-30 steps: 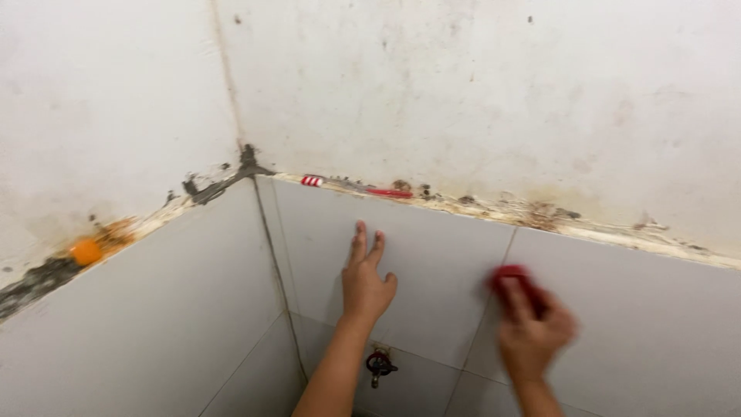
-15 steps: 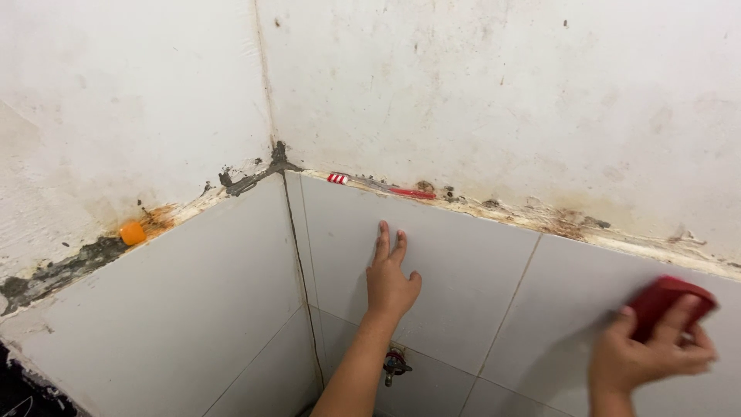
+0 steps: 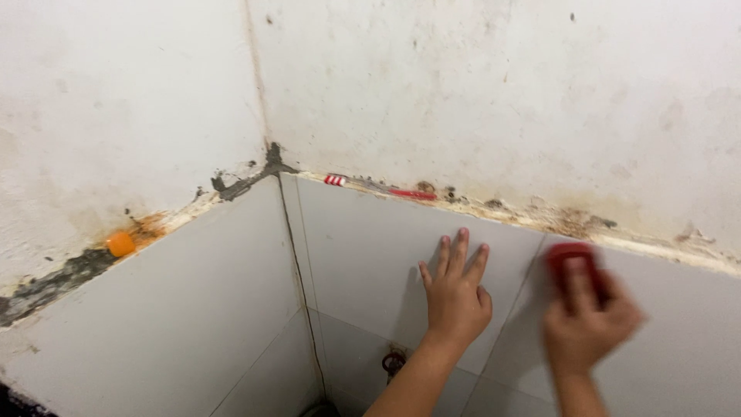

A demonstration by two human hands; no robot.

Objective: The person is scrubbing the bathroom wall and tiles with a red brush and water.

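While the left hand (image 3: 455, 297) stays spread flat on the pale grey wall tile (image 3: 363, 247), the right hand (image 3: 588, 316) (blurred) has swung back left, gripping a red rubbing block (image 3: 570, 259) at the joint.

L hand (image 3: 457, 297) flat, fingers (image 3: 461, 251) spread upward, R hand (image 3: 590, 320) raised, motion-blurred, fingers curled, both forearms reaching up

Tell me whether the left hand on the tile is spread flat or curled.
Spread flat: the left hand lies palm-down on the grey wall tile, fingers extended upward.

No packages, labels, signs or screens show anywhere on these tiled walls.
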